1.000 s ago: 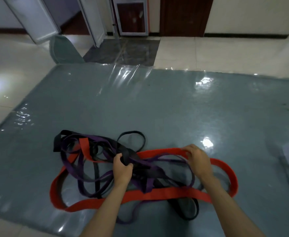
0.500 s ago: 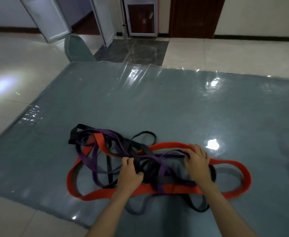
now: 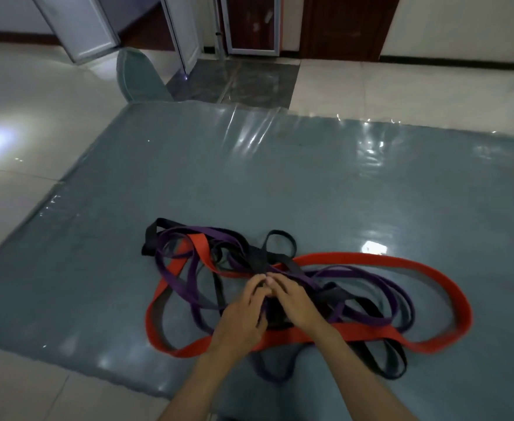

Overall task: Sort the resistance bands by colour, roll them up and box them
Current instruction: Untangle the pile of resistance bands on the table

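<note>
Gripping tangled bands (image 3: 280, 287) mid-mat (image 3: 249, 177), both hands' fingers (image 3: 257, 284) curled; open mat beyond.

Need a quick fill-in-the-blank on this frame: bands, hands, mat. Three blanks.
1. The widest flat rubber band in the tangle is coloured ____.
2. Both hands, left hand and right hand, meet at the ____ of the tangle.
3. The tangle lies on a glossy grey-green ____ on the tiled floor.

Missing: red; middle; mat

Both forearms are bare to the frame's edge, with no sleeves, gloves or jewellery visible.
</note>
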Action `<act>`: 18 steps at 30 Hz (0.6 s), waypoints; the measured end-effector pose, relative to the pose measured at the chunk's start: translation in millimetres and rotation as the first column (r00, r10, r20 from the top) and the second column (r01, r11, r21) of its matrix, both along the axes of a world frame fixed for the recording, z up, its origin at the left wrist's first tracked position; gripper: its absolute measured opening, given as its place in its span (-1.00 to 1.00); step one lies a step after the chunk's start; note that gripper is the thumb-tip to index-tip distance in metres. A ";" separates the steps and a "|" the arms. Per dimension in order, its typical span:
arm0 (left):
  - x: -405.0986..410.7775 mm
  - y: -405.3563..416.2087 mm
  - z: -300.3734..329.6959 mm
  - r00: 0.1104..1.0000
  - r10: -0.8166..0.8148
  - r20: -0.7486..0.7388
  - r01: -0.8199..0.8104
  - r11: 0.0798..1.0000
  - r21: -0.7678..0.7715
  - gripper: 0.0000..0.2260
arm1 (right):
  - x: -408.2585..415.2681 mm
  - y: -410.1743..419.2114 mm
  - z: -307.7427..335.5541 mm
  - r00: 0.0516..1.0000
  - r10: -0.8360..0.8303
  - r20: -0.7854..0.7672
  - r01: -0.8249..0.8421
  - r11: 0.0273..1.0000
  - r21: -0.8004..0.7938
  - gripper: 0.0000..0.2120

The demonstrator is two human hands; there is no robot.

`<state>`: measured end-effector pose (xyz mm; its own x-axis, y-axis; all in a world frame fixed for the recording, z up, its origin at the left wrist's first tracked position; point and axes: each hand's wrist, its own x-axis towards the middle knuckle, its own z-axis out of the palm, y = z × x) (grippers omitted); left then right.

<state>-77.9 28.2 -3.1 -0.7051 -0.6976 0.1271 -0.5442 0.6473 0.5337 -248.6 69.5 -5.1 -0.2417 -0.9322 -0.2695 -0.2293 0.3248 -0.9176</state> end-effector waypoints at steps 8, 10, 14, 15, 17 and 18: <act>49.0 -66.3 -12.0 0.991 0.011 -0.134 0.018 0.977 0.211 -0.61 | 30.3 -26.7 -16.1 0.956 -0.265 0.127 0.240 0.953 0.187 -0.78; 59.1 -93.0 -20.4 0.984 0.075 -0.160 -0.034 0.968 0.249 -0.66 | 32.5 -31.3 -23.2 0.952 -0.305 0.040 0.292 0.938 0.188 -0.75; 79.9 -142.9 -32.2 0.939 0.291 -0.182 -0.236 0.932 0.275 -0.77 | 42.8 -28.8 -36.7 0.961 -0.260 -0.099 0.275 0.940 0.202 -0.83; 83.7 -154.5 -35.1 0.923 0.351 -0.158 -0.299 0.913 0.277 -0.80 | 47.0 -27.7 -37.7 0.965 -0.243 -0.098 0.260 0.939 0.224 -0.81; 86.7 -175.4 -39.2 0.891 0.444 -0.091 -0.403 0.868 0.290 -0.86 | 56.0 -26.1 -34.9 0.977 -0.189 -0.095 0.208 0.939 0.272 -0.68; 85.4 -184.8 -39.4 0.883 0.466 -0.049 -0.434 0.853 0.291 -0.83 | 59.9 -25.5 -33.5 0.981 -0.165 -0.106 0.189 0.940 0.285 -0.61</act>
